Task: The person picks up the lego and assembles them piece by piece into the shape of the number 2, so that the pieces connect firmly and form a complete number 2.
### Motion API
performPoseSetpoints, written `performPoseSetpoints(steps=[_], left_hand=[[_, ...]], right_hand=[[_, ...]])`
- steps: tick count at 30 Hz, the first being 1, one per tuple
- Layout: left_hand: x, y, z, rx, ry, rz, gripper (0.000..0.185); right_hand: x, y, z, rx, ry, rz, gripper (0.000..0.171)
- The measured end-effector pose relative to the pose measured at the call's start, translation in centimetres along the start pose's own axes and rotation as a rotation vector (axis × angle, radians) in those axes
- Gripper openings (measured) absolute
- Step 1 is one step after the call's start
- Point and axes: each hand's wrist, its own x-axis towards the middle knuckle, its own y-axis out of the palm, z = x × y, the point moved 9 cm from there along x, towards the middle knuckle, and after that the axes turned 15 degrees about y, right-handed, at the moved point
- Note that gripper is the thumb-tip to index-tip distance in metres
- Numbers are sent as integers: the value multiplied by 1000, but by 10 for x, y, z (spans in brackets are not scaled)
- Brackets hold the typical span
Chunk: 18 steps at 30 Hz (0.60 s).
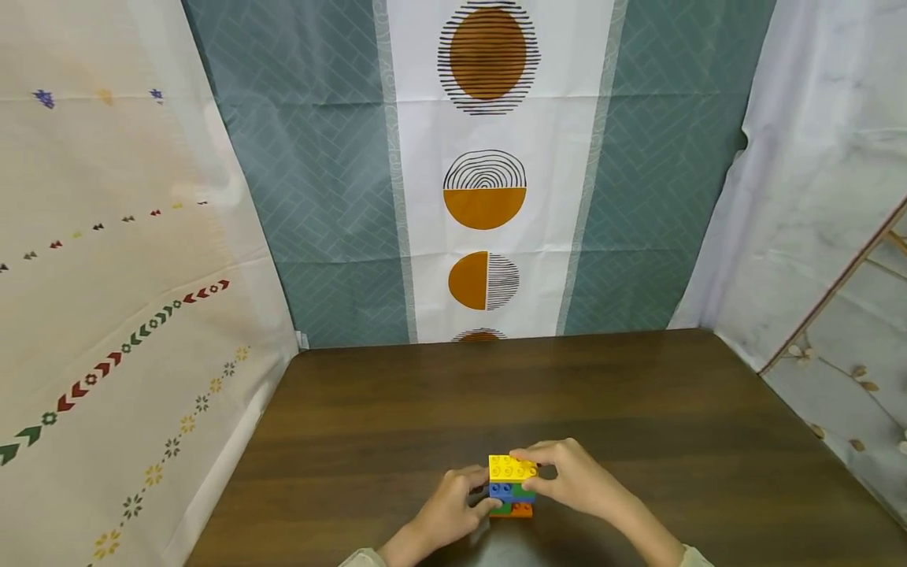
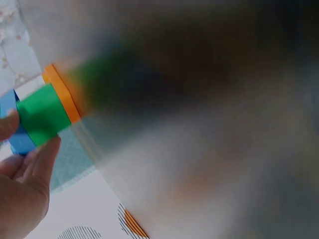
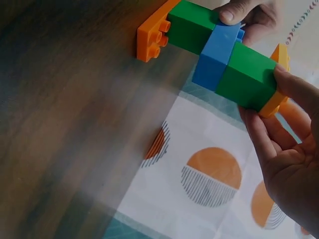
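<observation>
Nearest the camera, at the front edge of a dark wooden table, a small stack of toy building bricks, gripped from both sides. Left hand curled round the stack's left side, thumb and fingertips pinching the blue brick in the middle layer; in the left wrist view, fingers against a green brick with an orange plate just beyond, most else there blurred. Right hand closed over the right side and top, fingers bent across the yellow brick that caps the stack. In the right wrist view, stack seen lengthwise: orange plate at one end, green, blue, green again, then the yellow piece under the right fingers. Below the blue in the head view, a green brick and an orange one side by side at the base; whether the base touches the table cannot be told. Further back, bare tabletop, then a hanging cloth with a white centre strip of orange and black-lined circles between teal herringbone panels. To the left, a cream curtain with rows of small arrows and flowers; to the right, a pale marbled sheet.
</observation>
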Motion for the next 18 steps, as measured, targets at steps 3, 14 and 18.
performPoseSetpoints(steps=[3,14,18], left_hand=[[-3,-2,-5,70,17,9,32],[1,-4,-6,48,-28,51,30],[1,-10,-9,46,-26,23,34]], right_hand=[[2,3,-2,42,0,15,42],[5,-1,1,103,10,50,43],[6,-4,1,128,20,43,44]])
